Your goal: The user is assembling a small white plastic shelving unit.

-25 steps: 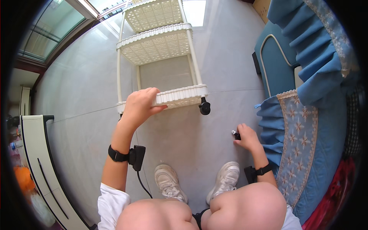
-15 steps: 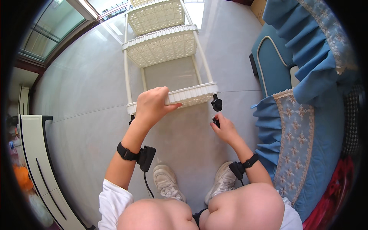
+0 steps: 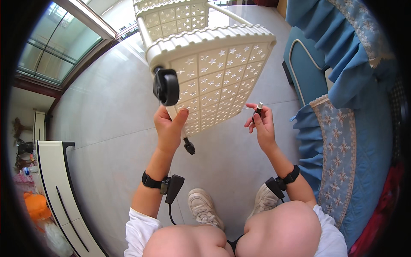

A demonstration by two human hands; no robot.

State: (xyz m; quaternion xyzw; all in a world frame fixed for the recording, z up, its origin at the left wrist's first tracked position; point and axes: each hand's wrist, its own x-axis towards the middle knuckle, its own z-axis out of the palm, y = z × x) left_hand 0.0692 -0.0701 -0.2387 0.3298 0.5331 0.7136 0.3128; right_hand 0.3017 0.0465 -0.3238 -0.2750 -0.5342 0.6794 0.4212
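Note:
A white plastic rolling cart [image 3: 222, 81] with star-shaped cutouts is tilted, its underside toward me. My left hand [image 3: 170, 128] is closed on the edge of the cart's bottom basket, thumb against the underside. A black caster wheel [image 3: 166, 88] hangs from the corner just above that hand, and another caster [image 3: 189, 146] shows just below it. To the right of the basket and apart from it, my right hand [image 3: 263, 124] pinches a loose black caster [image 3: 257, 113] with its metal stem pointing up. Part of this loose caster is hidden by the fingers.
Blue bedding with a lace-trimmed ruffle [image 3: 329, 141] lines the right side, beside a blue padded piece [image 3: 306, 60]. A white drawer cabinet [image 3: 58, 184] stands at left. My shoes [image 3: 205, 207] rest on the grey tile floor [image 3: 111, 158]. Glass doors [image 3: 60, 47] are at far left.
The cart has been turned and tipped, bringing its underside into view. My left hand still grips the basket edge. My right hand has moved up and right, turning the loose caster stem-up.

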